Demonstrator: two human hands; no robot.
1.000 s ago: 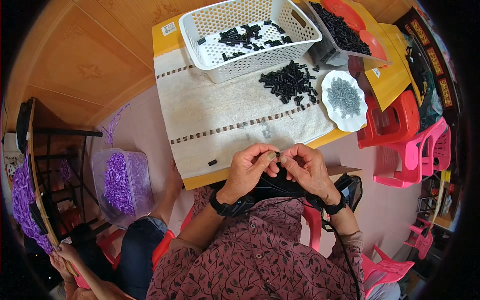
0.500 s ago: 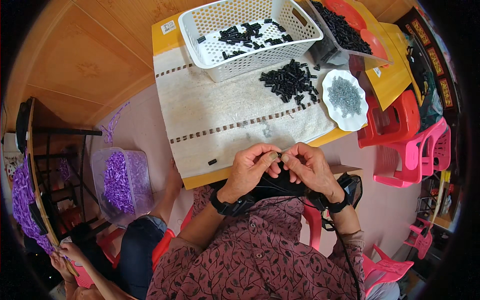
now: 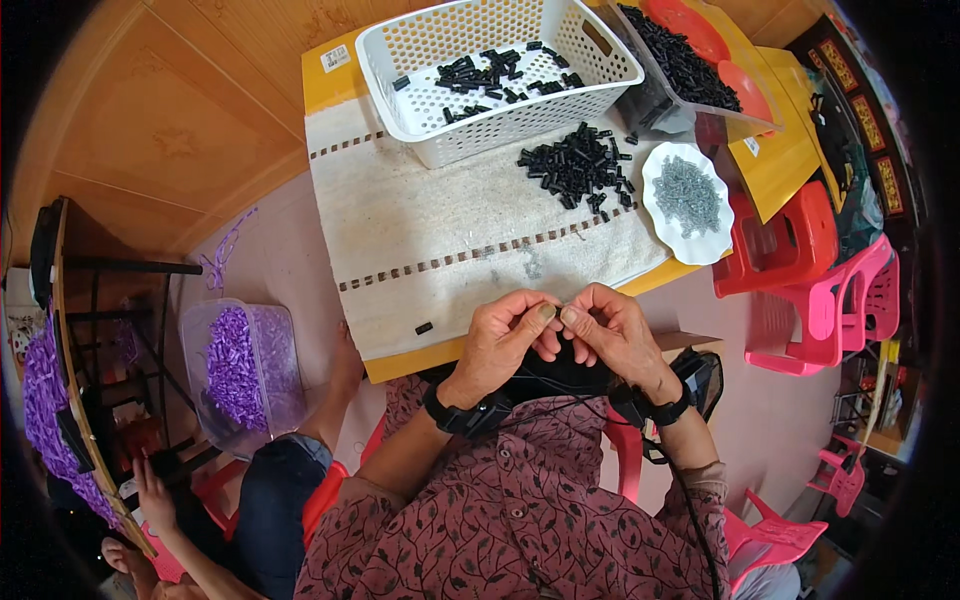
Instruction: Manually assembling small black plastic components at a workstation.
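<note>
Just off the table's front edge, my left hand (image 3: 505,335) and my right hand (image 3: 617,330) meet with thumbs and fingertips pinched together. Whatever sits between the fingertips is too small and covered to make out. One small black cylindrical piece (image 3: 424,328) lies alone on the cloth, left of my left hand. Beyond my hands is a heap of similar black pieces (image 3: 575,168). To the right of that heap stands a white scalloped plate (image 3: 655,215) bearing many small clear pieces (image 3: 687,195).
A white perforated basket (image 3: 440,150) with black pieces stands at the back, beside a clear bin (image 3: 660,115) of more. Red and pink stools (image 3: 800,240) stand right. At left are a tub of purple pieces (image 3: 238,370) and another person's hand (image 3: 152,495).
A bit of black showed between my fingertips before and is now covered as they draw closer. The other person's hands at lower left have moved apart.
</note>
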